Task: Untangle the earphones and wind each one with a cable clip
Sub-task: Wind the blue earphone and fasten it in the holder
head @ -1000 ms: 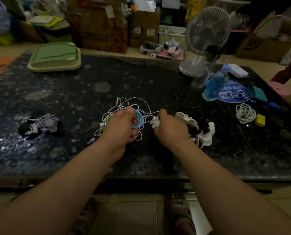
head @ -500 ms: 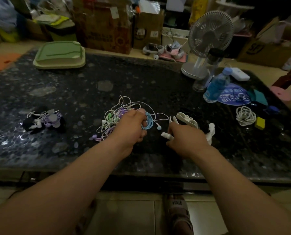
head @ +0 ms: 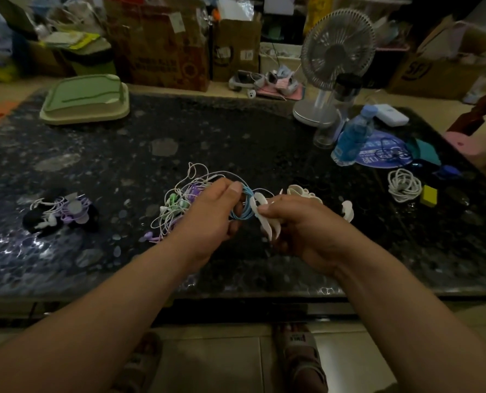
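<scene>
My left hand [head: 210,217] grips a coiled blue earphone cable [head: 243,209] just above the dark table [head: 236,131]. Beside it, my right hand [head: 301,225] pinches a white cable clip [head: 264,219] that touches the blue coil. A tangle of white, green and purple earphones [head: 179,205] lies on the table behind and left of my left hand. More white cable clips [head: 304,191] lie behind my right hand. A finished bundle of earphones with clips [head: 60,214] rests at the left.
A white coiled cable [head: 404,184] and a yellow block [head: 429,195] lie at the right. A blue bottle [head: 355,134], a desk fan [head: 335,52] and a green tray [head: 85,99] stand at the back. Boxes crowd the floor beyond the table.
My right hand has picked up a white clip and brought it left against the blue coil. My left hand has lifted the coil slightly toward me.
</scene>
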### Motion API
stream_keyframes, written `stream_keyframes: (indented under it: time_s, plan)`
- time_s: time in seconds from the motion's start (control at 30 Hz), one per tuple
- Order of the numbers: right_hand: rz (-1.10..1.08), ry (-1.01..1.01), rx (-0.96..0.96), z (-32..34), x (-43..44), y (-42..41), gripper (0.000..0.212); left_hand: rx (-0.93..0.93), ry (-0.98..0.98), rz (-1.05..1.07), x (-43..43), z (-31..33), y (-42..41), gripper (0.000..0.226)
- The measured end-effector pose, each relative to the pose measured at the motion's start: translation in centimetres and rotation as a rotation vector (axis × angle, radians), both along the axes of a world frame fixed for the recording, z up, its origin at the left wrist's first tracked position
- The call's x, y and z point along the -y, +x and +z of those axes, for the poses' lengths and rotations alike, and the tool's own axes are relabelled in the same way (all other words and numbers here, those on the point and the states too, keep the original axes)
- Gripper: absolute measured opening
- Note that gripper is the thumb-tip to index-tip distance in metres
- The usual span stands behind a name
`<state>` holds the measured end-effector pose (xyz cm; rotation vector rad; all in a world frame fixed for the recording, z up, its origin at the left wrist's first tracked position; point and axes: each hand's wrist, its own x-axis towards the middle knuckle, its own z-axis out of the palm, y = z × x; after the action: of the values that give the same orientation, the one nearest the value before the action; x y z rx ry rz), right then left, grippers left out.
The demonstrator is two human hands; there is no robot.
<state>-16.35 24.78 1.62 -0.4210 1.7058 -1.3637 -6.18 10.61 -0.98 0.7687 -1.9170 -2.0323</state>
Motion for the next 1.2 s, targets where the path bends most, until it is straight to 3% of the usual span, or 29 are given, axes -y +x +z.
stream_keyframes:
  time_s: [0.27,0.53,0.63,0.8,1.03,1.2]
  plan:
    - [-0.071,-0.049,0.102,0.2,0.5,0.5,0.007,-0.061,-0.088,-0.036,-0.3,0.4,0.5,0.03]
    - [-0.057,-0.176,0.241,0.2,-0.3,-0.6,0.032,-0.061,-0.117,-0.085,-0.1,0.4,0.8,0.03]
    - [-0.008,-0.17,0.231,0.2,0.2,0.2,0.038,-0.08,-0.093,-0.051,-0.1,0.4,0.7,0.028]
    - [-0.084,-0.138,0.189,0.3,0.9,1.1,0.03,-0.108,-0.088,-0.031,-0.1,0.4,0.7,0.028]
    - [-0.179,-0.122,0.156,0.3,1.4,1.5,0.043,-0.111,-0.276,-0.04,-0.5,-0.1,0.6,0.024]
    - [-0.126,-0.129,0.17,-0.1,1.5,1.7,0.051,-0.108,-0.392,-0.062,-0.2,-0.7,0.6,0.021]
